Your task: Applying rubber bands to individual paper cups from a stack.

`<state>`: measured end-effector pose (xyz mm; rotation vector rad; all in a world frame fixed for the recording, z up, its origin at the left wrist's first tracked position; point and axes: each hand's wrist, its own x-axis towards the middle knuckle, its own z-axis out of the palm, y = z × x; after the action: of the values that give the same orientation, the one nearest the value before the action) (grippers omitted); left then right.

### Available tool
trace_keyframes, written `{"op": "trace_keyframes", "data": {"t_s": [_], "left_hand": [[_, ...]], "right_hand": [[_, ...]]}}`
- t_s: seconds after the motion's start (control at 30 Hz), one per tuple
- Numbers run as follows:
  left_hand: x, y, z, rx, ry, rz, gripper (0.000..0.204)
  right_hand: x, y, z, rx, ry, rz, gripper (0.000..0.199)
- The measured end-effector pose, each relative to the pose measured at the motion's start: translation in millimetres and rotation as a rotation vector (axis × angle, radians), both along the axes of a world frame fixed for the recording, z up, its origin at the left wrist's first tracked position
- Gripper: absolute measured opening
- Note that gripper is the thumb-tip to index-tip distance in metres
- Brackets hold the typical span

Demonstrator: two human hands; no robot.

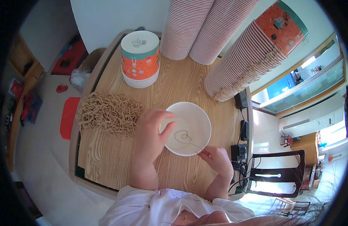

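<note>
From where I stand, the person leans in close to the tabletop (177, 169), both arms reaching over the near edge. A white tub (181, 124) sits there with its mouth up, squarely between the two hands. Inside it a thin tan cord (188, 143) makes a small loose loop near the middle, then runs to the rim at the near right.

That is where the right hand (216, 158) is: its thumb and fingertips are pinched together on the cord, right at the tub's edge. I can't tell whether they grip the rim as well. The left hand (152, 126) is at the opposite side, over the left rim, thumb and fingers parted around a visible gap. Whether it actually touches the tub, I can't say.

Just beyond the left hand, to the left, lies a tangled heap of tan cord (108, 113). Farther back, an upturned orange tub (140, 67) with a green band caps a short white stack. Taller stacks of tubs (187, 26) stand behind, and a slanting stack (241, 62) on the right has cords draped down its side. Black power adapters (238, 151) line the right edge.
</note>
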<state>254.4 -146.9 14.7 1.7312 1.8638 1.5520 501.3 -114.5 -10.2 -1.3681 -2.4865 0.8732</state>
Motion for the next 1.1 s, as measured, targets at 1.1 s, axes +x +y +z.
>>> {"op": "trace_keyframes", "data": {"t_s": [1.1], "left_hand": [[19, 0, -19, -0.601, 0.629, -0.805, 0.015]], "right_hand": [[6, 34, 18, -0.056, 0.376, -0.267, 0.014]]}}
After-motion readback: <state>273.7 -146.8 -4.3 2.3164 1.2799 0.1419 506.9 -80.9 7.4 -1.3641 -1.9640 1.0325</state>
